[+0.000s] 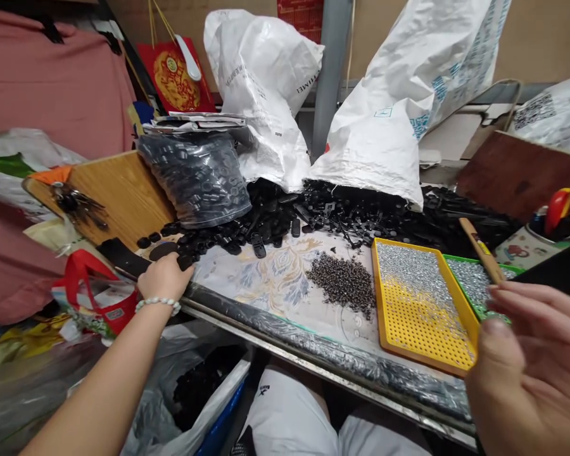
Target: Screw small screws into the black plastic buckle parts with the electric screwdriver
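My left hand (165, 277), with a beaded bracelet on its wrist, is at the table's left front edge. Its fingers are curled down by a dark rounded piece (163, 249) and other small black plastic parts (228, 235); what they grip is hidden. On the right, my right hand (536, 361) is raised close to the camera, thumb and fingers apart with nothing seen between them. Just beyond its fingertips is a wooden handle (481, 248), leaning over a green tray (460, 259) of small silvery pieces. Beside that hand lies a yellow perforated tray (401, 329), partly covered with silvery pieces.
A pile of tiny dark pieces (344, 282) lies mid-table. Behind it are heaped black parts, a clear bag of black parts (199, 177) and two white sacks (266, 82) (384, 120). A wooden board (123, 196) leans at left; an open plastic bag (232, 392) is below the edge.
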The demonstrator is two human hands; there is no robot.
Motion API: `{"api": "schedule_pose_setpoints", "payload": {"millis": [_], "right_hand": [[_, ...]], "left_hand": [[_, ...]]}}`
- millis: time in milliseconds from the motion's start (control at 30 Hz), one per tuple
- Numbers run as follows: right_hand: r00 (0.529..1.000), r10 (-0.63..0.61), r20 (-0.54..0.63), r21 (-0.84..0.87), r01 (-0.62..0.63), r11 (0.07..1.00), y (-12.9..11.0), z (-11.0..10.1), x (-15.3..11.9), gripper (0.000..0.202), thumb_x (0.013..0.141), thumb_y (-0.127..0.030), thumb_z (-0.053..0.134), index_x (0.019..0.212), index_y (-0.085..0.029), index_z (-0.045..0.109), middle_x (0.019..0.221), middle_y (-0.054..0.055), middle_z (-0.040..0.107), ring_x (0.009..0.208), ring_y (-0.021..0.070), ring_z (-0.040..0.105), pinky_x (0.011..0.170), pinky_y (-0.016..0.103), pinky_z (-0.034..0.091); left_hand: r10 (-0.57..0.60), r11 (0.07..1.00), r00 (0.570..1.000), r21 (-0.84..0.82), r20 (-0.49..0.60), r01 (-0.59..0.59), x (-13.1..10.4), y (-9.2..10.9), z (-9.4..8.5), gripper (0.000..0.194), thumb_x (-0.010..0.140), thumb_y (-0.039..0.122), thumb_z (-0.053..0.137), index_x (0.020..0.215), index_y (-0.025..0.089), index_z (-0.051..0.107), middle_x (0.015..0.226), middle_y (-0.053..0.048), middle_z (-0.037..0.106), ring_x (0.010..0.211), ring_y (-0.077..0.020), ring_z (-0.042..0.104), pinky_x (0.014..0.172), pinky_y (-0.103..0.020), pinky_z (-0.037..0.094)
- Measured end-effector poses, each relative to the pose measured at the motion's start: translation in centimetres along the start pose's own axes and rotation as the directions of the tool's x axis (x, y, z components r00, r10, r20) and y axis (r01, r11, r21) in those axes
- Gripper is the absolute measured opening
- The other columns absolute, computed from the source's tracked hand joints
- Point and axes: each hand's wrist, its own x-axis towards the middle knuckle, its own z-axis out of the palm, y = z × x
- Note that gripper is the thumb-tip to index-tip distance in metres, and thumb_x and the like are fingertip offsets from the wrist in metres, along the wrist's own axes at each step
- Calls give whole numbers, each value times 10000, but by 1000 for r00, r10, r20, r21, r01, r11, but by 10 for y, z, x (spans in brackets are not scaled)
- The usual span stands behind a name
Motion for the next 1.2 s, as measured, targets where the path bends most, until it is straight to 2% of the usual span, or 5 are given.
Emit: {"api": "schedule_pose_setpoints", "payload": {"millis": [167,267,400,767,1200], "right_hand": [[929,-174,326,179,120,976,-16,30,-14,270,813,-63,505,1045,-189,564,988,70,578,964,171,551,840,322,461],[767,-155,623,272,-26,962,-20,50,-23,318,861,-79,447,1150,-194,511,1073,74,558,960,133,546,825,259,475],[634,-83,769,279,-216,936,-16,58,-28,273,877,-123,441,1123,-209,522,1083,61,544,988,137,531,859,269,454],[830,143,539,212,-298,931,3,40,-36,142,800,-123,532,767,-204,420,954,39,533,871,142,512,737,262,418],[770,-7,638,185,-145,972,2,21,-30,102,838,-94,497,842,-195,487,1022,74,575,971,156,553,787,268,463]], "left_hand": [[253,928,943,-331,217,-172,-62,60,9,323,708,497,569,843,205,549,904,-65,662,872,-255,612,771,-322,452],[438,580,796,-808,418,105,-120,105,15,287,680,427,665,761,196,516,899,-21,654,873,-180,586,799,-258,433],[540,275,644,-837,542,473,-170,145,18,261,693,383,702,785,180,566,798,20,617,784,-110,542,742,-205,416],[415,28,556,-621,720,784,-194,177,26,219,817,396,580,863,182,582,806,7,613,735,-95,546,669,-206,455],[647,255,544,-824,534,507,-201,162,25,507,819,251,580,1289,228,392,1302,-59,522,1188,-165,479,969,-239,407]]}}
